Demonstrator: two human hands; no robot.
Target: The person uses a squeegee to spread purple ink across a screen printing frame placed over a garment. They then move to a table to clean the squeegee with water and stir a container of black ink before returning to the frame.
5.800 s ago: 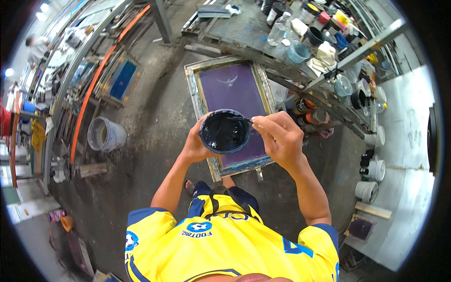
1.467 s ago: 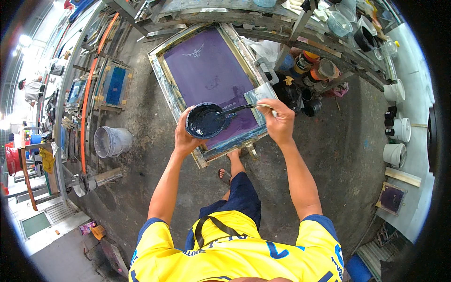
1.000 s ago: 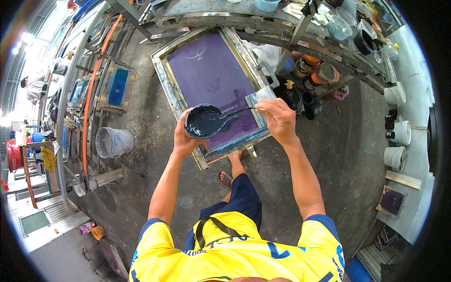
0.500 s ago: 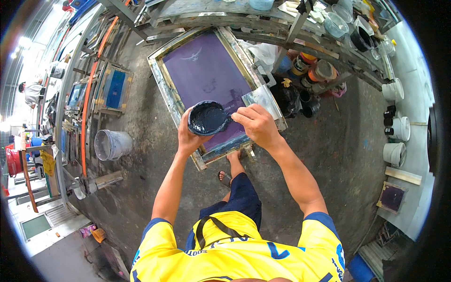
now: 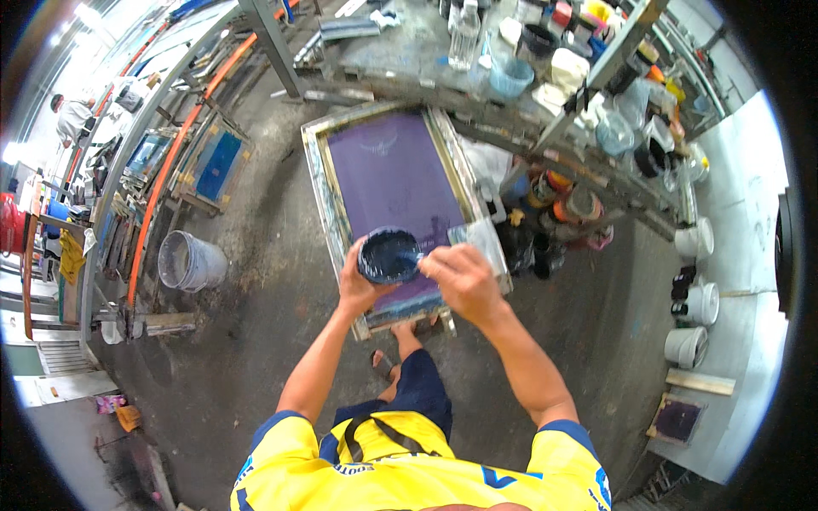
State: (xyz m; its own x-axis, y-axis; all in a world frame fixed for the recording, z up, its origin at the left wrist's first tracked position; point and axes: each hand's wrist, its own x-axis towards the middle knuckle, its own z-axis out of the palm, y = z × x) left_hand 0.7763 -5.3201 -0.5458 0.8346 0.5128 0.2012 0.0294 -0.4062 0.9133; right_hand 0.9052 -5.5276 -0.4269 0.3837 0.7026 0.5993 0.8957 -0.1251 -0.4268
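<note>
A round tub (image 5: 394,280) of dark blue-black ink (image 5: 388,255) is held up in front of me. My left hand (image 5: 355,288) is wrapped around its left side. At the tub's right rim my right hand (image 5: 464,277) is closed on the handle of a stirring tool, whose lower end is lost in the ink. Beneath both hands a wooden-framed printing screen (image 5: 388,170) with purple mesh lies tilted. A pale flat piece (image 5: 482,241) rests on its right edge, near my right hand.
A cluttered workbench (image 5: 409,55) with bottles and tubs stands ahead. Paint cans (image 5: 579,204) sit under it at right. A bucket (image 5: 192,260) stands on the floor at left, near racks with a blue screen (image 5: 220,164). White buckets (image 5: 686,347) line the right wall.
My view has shifted, bringing more of the bench into sight. Both hands keep their hold on the tub and the tool, staying above the screen's near end.
</note>
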